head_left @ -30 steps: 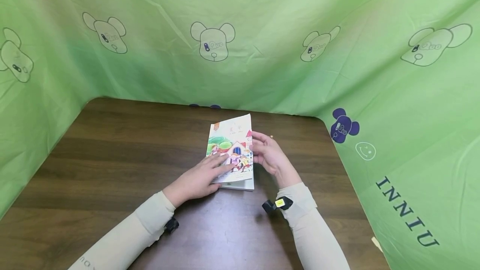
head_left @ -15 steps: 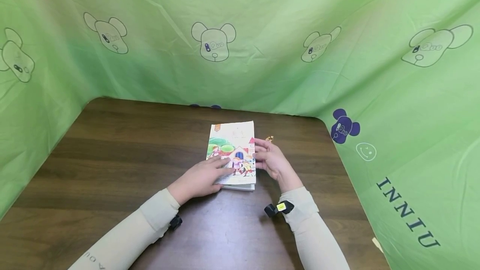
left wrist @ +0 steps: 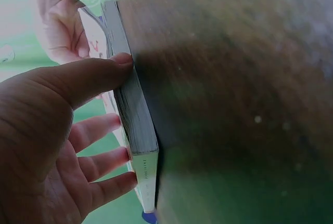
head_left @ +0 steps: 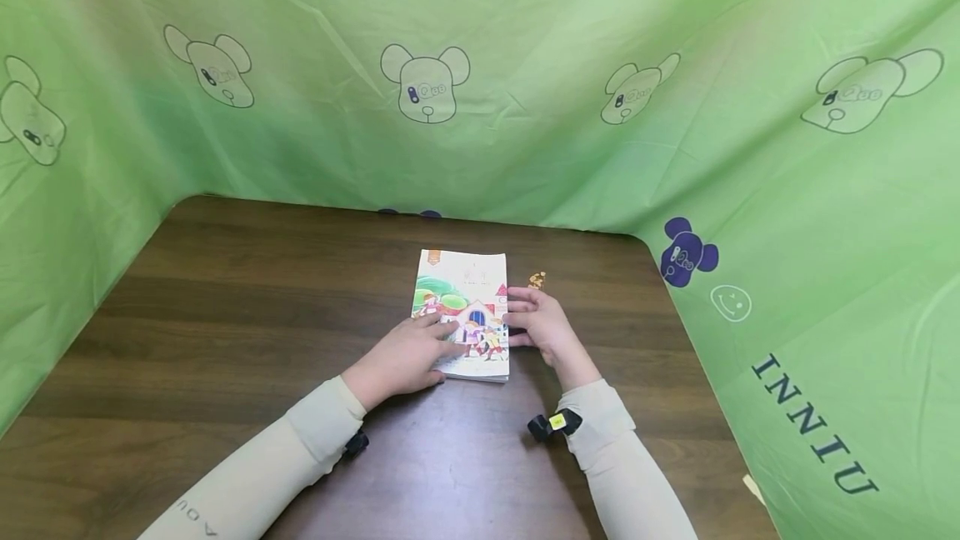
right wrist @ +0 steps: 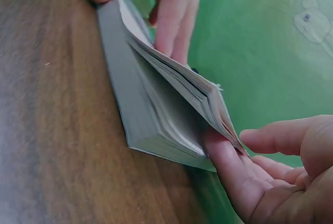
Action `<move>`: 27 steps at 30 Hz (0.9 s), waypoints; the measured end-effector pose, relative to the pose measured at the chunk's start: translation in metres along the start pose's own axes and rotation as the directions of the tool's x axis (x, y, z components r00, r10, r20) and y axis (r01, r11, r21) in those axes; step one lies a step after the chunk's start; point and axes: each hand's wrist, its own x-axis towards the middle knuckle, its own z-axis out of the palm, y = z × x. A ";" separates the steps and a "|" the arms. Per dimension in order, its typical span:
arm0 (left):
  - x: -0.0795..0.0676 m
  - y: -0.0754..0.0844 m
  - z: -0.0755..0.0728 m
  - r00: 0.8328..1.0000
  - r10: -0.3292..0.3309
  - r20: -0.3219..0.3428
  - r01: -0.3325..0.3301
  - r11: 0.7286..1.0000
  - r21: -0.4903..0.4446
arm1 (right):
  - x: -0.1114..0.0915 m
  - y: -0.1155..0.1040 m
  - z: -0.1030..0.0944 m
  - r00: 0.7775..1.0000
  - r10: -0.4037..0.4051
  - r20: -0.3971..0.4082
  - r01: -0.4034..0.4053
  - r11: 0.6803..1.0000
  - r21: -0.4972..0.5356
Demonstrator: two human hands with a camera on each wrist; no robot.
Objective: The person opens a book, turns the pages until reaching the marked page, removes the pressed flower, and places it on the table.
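A thick paperback book (head_left: 468, 273) with a colourful cartoon cover lies on the table. My left hand (head_left: 401, 361) rests on its lower left part, with straight fingers over the cover and the thumb (left wrist: 112, 70) against the bottom page edge. At the right-hand edge, my right hand (head_left: 547, 327) pinches a corner of the front cover with a bundle of pages. A wedge-shaped gap shows between that bundle (right wrist: 182, 86) and the thicker rest of the book (right wrist: 138, 112) in the right wrist view. From the head, the cover looks almost flat.
The brown wooden table (head_left: 262, 290) is enclosed by green cloth (head_left: 525, 165) printed with bear heads. A small gold-coloured item (head_left: 537, 280) lies just beyond my right hand. Something pale (head_left: 753, 488) sits at the table's right edge.
The raised front cover and pages have come down from a tilt to nearly level with the book. My right hand has sunk slightly with them; my left hand has shifted slightly rightward.
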 end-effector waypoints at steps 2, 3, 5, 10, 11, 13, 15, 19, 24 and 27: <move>0.000 0.000 0.000 1.000 -0.002 0.007 0.002 1.000 0.005 | -0.002 -0.001 0.003 0.999 -0.022 -0.035 0.020 0.998 -0.056; 0.000 0.000 -0.001 1.000 -0.001 0.008 0.001 1.000 0.006 | -0.004 -0.002 0.005 0.998 -0.038 -0.049 0.034 0.995 -0.089; 0.001 0.000 -0.001 1.000 0.004 0.006 -0.004 1.000 0.011 | -0.006 -0.003 0.008 0.994 -0.078 -0.075 0.064 0.983 -0.172; 0.003 -0.002 -0.001 1.000 0.020 0.000 -0.020 1.000 0.022 | -0.010 -0.003 0.014 0.968 -0.224 -0.113 0.146 0.870 -0.471; 0.003 -0.003 -0.001 1.000 0.021 0.001 -0.021 1.000 0.024 | -0.011 -0.003 0.015 0.960 -0.255 -0.114 0.158 0.831 -0.534; 0.003 -0.003 -0.002 1.000 0.023 0.001 -0.023 0.999 0.028 | -0.013 -0.002 0.017 0.946 -0.306 -0.104 0.171 0.747 -0.642; 0.004 -0.003 -0.002 1.000 0.020 0.005 -0.021 0.999 0.028 | -0.014 -0.001 0.017 0.936 -0.343 -0.083 0.178 0.661 -0.729; 0.005 0.000 -0.003 1.000 0.001 0.025 -0.002 1.000 0.018 | -0.015 0.000 0.015 0.919 -0.393 -0.006 0.203 0.488 -0.849; 0.004 0.004 -0.002 0.999 -0.025 0.038 0.023 0.999 0.039 | -0.018 0.002 0.011 0.891 -0.437 0.124 0.282 0.320 -0.904; 0.003 0.006 -0.003 0.999 -0.029 0.046 0.027 0.999 0.046 | -0.019 0.004 0.007 0.873 -0.448 0.192 0.330 0.254 -0.909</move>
